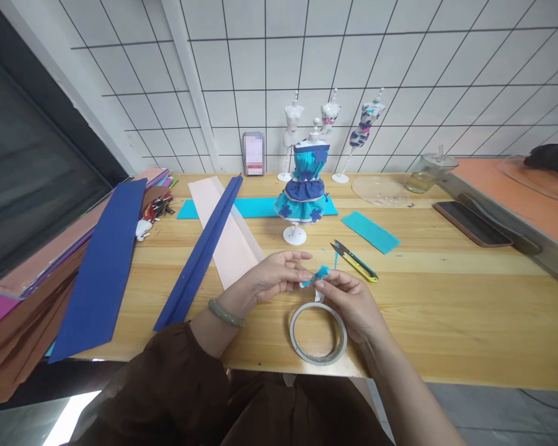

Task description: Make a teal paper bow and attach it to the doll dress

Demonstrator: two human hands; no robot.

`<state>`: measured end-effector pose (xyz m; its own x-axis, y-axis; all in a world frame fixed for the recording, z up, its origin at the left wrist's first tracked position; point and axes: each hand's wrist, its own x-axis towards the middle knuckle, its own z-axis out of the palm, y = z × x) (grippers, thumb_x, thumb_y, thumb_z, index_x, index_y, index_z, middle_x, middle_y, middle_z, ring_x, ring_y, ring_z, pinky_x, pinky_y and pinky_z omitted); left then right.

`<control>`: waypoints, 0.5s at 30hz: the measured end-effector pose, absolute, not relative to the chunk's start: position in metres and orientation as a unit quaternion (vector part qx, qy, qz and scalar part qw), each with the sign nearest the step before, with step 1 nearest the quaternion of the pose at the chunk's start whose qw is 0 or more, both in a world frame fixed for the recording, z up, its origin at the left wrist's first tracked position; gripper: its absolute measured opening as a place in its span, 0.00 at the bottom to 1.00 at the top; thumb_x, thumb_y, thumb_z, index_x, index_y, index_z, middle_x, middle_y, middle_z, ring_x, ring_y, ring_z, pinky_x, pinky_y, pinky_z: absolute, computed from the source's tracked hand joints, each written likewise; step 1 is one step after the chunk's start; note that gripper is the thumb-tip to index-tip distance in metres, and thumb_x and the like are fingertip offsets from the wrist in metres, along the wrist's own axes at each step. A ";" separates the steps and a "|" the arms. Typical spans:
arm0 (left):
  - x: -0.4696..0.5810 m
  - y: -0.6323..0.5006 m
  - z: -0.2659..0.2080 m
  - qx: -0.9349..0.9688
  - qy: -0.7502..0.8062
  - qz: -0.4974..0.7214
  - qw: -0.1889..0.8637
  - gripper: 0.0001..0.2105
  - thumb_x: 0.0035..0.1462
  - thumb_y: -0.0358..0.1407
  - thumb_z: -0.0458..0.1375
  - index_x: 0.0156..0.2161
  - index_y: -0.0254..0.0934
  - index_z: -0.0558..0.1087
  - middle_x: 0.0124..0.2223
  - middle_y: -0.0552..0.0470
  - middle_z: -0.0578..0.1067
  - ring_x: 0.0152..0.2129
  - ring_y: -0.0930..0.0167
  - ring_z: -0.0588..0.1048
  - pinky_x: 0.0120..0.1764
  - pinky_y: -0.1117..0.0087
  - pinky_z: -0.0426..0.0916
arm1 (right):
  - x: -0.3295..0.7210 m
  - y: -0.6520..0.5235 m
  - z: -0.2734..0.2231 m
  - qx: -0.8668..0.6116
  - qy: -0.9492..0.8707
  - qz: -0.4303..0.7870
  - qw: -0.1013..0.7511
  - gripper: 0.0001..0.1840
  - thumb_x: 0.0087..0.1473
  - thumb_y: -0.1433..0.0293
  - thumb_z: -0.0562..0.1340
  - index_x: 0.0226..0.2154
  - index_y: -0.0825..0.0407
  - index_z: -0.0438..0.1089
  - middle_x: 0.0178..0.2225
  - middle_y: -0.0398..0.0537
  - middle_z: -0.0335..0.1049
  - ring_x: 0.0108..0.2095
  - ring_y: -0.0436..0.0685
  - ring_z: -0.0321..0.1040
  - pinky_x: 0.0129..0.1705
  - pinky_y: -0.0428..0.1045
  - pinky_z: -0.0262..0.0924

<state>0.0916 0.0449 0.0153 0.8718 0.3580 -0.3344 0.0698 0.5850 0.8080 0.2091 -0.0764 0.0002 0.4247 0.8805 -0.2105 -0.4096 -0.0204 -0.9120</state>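
A small turquoise paper piece [323, 271] is being held above the worktop [428, 322], near its front edge: the left end is pinched by the thumb and fingers of the left hand [279, 275], the right part by those of the right hand [348, 294]. Its long axis is slanted, left end angled toward the front edge, right end toward the back. Beneath, a white strip [319, 295] is seen hanging over the tape roll [319, 360], laid flat by that edge. Yellow-handled thread snips [357, 264] are placed beyond the right hand, blades aimed back-left. Farther back, an upright dress-clad mannequin [304, 170] is displayed.
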 end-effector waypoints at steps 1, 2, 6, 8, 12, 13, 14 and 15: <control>0.092 0.045 0.016 0.455 0.239 0.089 0.853 0.27 0.40 0.28 0.66 0.48 0.33 0.64 0.29 0.53 0.72 0.25 0.77 0.70 0.33 0.73 0.63 | 0.209 -0.076 0.000 -0.528 -0.222 0.486 0.660 0.10 0.34 0.66 0.71 0.23 0.50 0.73 0.23 0.43 0.72 0.22 0.49 0.63 0.26 0.45 0.58; 0.092 0.045 0.017 0.463 0.240 0.095 0.848 0.27 0.40 0.29 0.66 0.47 0.33 0.64 0.29 0.53 0.72 0.25 0.77 0.70 0.33 0.73 0.63 | 0.210 -0.076 0.001 -0.533 -0.219 0.485 0.658 0.10 0.33 0.66 0.71 0.23 0.50 0.73 0.22 0.43 0.72 0.22 0.49 0.63 0.25 0.45 0.58; 0.093 0.045 0.018 0.482 0.251 0.110 0.832 0.25 0.37 0.30 0.67 0.42 0.32 0.64 0.28 0.54 0.72 0.24 0.77 0.70 0.33 0.72 0.63 | 0.210 -0.076 0.003 -0.541 -0.207 0.489 0.651 0.11 0.32 0.66 0.72 0.23 0.50 0.74 0.22 0.43 0.72 0.21 0.48 0.62 0.24 0.45 0.56; 0.094 0.044 0.017 0.493 0.255 0.120 0.823 0.23 0.36 0.31 0.68 0.39 0.32 0.65 0.27 0.54 0.71 0.23 0.77 0.70 0.32 0.72 0.63 | 0.210 -0.076 0.004 -0.539 -0.204 0.495 0.650 0.10 0.32 0.67 0.72 0.23 0.50 0.74 0.22 0.42 0.72 0.21 0.48 0.62 0.25 0.45 0.56; 0.095 0.043 0.016 0.571 0.239 0.164 0.769 0.16 0.38 0.33 0.66 0.33 0.32 0.66 0.28 0.54 0.71 0.25 0.77 0.69 0.32 0.72 0.62 | 0.212 -0.077 0.001 -0.528 -0.203 0.502 0.654 0.09 0.34 0.67 0.71 0.24 0.50 0.74 0.24 0.42 0.72 0.24 0.49 0.64 0.28 0.45 0.57; 0.095 0.041 0.016 0.600 0.230 0.174 0.746 0.14 0.40 0.34 0.65 0.32 0.32 0.67 0.28 0.53 0.70 0.25 0.77 0.69 0.32 0.73 0.62 | 0.212 -0.077 0.000 -0.528 -0.199 0.501 0.656 0.09 0.34 0.67 0.71 0.24 0.50 0.75 0.24 0.43 0.72 0.24 0.49 0.64 0.28 0.46 0.57; 0.095 0.040 0.016 0.630 0.221 0.183 0.722 0.12 0.42 0.35 0.64 0.31 0.32 0.68 0.28 0.53 0.70 0.26 0.76 0.69 0.32 0.73 0.62 | 0.213 -0.077 -0.001 -0.531 -0.194 0.498 0.657 0.10 0.34 0.67 0.71 0.24 0.50 0.74 0.24 0.43 0.72 0.23 0.49 0.63 0.27 0.46 0.57; 0.095 0.038 0.017 0.660 0.214 0.194 0.694 0.10 0.44 0.36 0.62 0.31 0.32 0.68 0.29 0.52 0.71 0.26 0.75 0.69 0.32 0.73 0.63 | 0.213 -0.077 -0.002 -0.535 -0.188 0.494 0.659 0.10 0.33 0.67 0.71 0.24 0.50 0.74 0.22 0.42 0.72 0.22 0.49 0.63 0.27 0.46 0.57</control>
